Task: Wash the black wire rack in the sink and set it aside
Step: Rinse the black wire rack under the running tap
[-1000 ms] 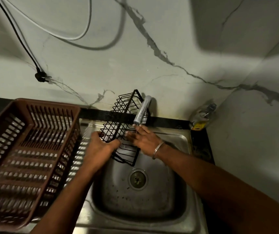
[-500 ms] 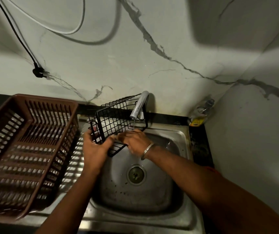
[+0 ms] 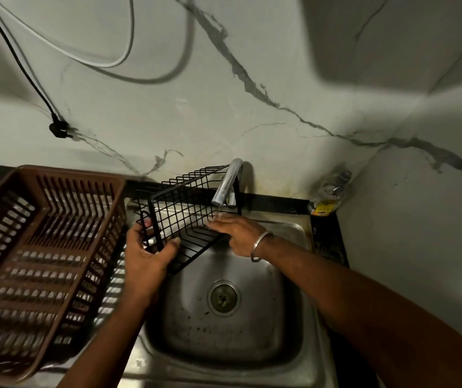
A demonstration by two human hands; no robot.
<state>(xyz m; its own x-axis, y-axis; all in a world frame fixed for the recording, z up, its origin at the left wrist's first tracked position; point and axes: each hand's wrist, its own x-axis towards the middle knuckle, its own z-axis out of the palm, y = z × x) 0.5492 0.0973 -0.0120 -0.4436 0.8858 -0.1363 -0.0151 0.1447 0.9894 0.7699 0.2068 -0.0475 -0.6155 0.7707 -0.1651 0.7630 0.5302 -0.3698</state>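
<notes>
The black wire rack [image 3: 187, 208] is held tilted over the back left of the steel sink [image 3: 288, 278], under the chrome tap [image 3: 227, 183]. A thin stream of water runs from the tap onto the rack's right side. My left hand [image 3: 147, 254] grips the rack's left corner, thumb in front of the wires and fingers behind them. My right hand [image 3: 239, 233] lies on the rack's right side below the spout, fingers fairly straight against the wires, a metal bangle on the wrist.
A brown slotted plastic dish basket [image 3: 42, 264] stands on the draining board left of the sink. A bottle wrapped in plastic [image 3: 329, 191] sits in the back right corner. Cables and a plug [image 3: 60, 128] hang on the marble wall. The drain [image 3: 223, 298] is uncovered.
The rack has been turned from standing on end to lying more level and has shifted left. My left hand now grips its left corner; my right hand stayed under the tap.
</notes>
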